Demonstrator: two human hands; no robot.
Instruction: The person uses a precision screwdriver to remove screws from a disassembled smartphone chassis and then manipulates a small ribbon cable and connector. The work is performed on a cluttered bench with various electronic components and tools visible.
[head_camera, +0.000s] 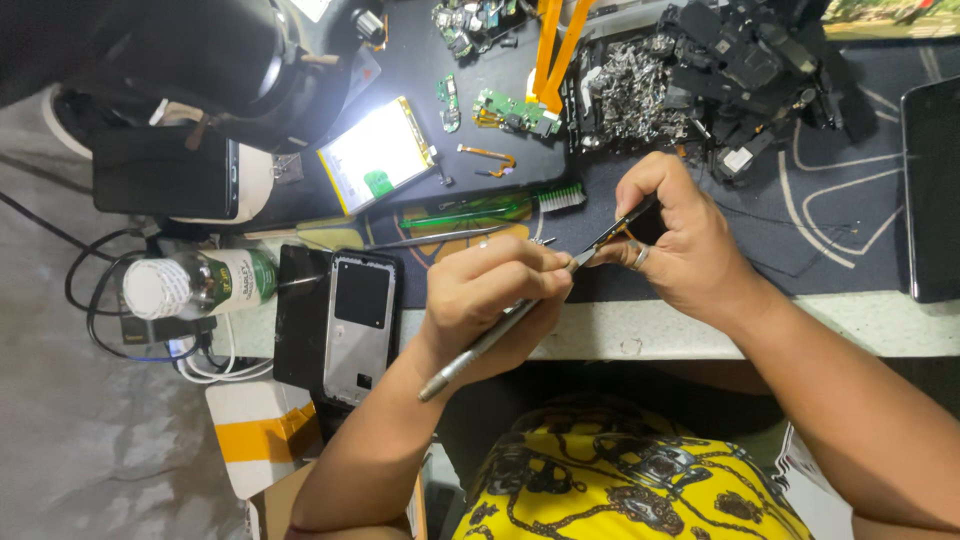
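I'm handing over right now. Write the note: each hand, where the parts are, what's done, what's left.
Left hand: grips a metal tool, tip at the small dark part.
Right hand: pinches that small dark part above the mat's front edge.
Phone frame lies at the left by the bottle; circuit boards, green brush and tweezers behind.
Done: phone opened, boards out.
Left: the work on the held part; its kind is unclear.

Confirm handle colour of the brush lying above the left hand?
Green, translucent handle with white bristles: the brush lies on the dark mat, clearest in the head view.
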